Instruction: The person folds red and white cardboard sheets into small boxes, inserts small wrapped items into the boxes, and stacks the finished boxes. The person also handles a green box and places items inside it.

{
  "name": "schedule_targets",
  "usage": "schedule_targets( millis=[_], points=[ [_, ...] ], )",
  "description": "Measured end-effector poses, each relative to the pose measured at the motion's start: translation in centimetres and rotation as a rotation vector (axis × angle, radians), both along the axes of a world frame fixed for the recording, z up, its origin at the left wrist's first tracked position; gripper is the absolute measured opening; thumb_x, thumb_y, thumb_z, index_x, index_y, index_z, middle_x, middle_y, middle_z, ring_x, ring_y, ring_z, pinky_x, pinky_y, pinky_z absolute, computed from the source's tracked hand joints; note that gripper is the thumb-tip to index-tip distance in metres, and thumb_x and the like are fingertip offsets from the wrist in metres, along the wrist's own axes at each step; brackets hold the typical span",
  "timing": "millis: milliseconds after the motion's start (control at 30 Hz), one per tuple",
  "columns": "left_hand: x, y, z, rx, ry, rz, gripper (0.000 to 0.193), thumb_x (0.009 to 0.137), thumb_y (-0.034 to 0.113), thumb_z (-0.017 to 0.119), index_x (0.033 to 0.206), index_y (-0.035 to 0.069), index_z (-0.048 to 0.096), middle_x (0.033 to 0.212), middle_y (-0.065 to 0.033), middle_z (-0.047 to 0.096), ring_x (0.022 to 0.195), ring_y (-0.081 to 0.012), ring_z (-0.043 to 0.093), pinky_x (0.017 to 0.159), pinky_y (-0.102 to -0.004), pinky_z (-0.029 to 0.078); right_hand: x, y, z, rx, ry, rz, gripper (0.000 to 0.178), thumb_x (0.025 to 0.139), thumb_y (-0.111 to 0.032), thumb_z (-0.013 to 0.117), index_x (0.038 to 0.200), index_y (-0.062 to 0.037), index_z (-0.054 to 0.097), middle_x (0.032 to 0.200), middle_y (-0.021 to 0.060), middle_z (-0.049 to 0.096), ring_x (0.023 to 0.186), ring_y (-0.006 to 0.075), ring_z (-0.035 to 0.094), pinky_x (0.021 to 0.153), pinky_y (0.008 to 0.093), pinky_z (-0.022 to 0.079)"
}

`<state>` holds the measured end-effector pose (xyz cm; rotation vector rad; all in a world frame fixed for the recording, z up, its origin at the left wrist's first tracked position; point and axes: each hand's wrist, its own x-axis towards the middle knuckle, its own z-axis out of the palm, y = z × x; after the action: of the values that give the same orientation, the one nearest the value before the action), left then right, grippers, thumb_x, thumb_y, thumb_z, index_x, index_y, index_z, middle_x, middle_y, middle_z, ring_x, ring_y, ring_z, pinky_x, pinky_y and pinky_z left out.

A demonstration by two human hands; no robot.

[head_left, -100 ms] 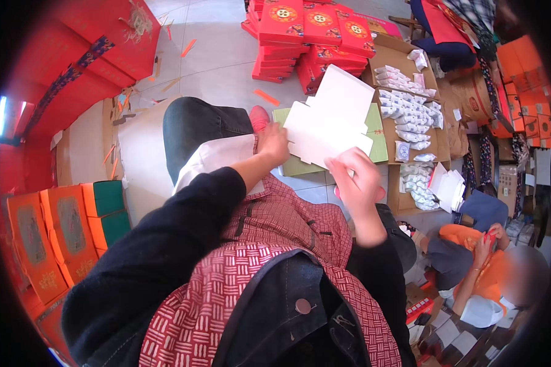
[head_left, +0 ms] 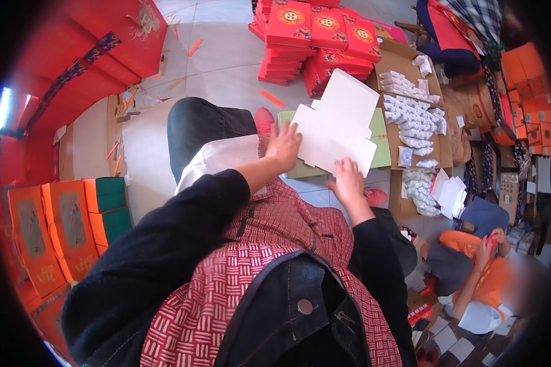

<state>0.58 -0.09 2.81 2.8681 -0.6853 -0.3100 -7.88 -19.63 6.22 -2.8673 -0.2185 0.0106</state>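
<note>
A flat, unfolded white carton blank (head_left: 343, 116) with cut flaps lies in front of me on a light green box (head_left: 381, 144). My left hand (head_left: 281, 145) rests on the blank's left edge, its fingers stretched out over the card. At the near edge, my right hand (head_left: 349, 181) lies with spread fingertips on the lower flap. Neither hand grips anything. The green box shows only at the sides of the blank; its middle is covered.
Stacked red printed boxes (head_left: 324, 27) stand ahead. Open cardboard trays (head_left: 404, 183) at the right hold many small white packets (head_left: 413, 116). Orange boxes (head_left: 67, 226) and green boxes (head_left: 107, 211) stand at left. A co-worker in orange (head_left: 471, 269) sits at lower right, hands on something red.
My right hand, blurred and raised with curled fingers before, has come down flat onto the blank's near edge. My left hand has slid slightly right, fingers spreading over the card.
</note>
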Motion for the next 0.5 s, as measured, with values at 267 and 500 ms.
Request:
schedule_targets(
  millis=[267,500],
  points=[
    [-2.3,0.7,2.1,-0.068,-0.226,-0.224,0.056,0.074,0.009,0.054,0.13,0.005,0.044,0.146,-0.0104,0.025,0.139,-0.0275,0.012,0.108,-0.0578,0.01,-1.7,-4.1,-8.7,-0.181,-0.047,0.057,0.007,0.068,-0.01,0.064,0.07,-0.0058,0.059,0.08,0.0081,0.055,0.084,0.0273,0.055,0.066,0.0396,0.047],
    [-2.8,0.3,2.7,-0.164,-0.23,-0.274,0.061,0.074,0.008,0.054,0.133,0.006,0.04,0.148,-0.0097,0.021,0.14,-0.026,0.011,0.11,-0.0551,0.01,0.0,-5.7,-4.9,0.438,0.2,-0.193,0.017,0.07,-0.011,0.074,0.066,-0.0022,0.06,0.066,0.0046,0.059,0.06,0.0148,0.055,0.057,0.03,0.045]
  ],
)
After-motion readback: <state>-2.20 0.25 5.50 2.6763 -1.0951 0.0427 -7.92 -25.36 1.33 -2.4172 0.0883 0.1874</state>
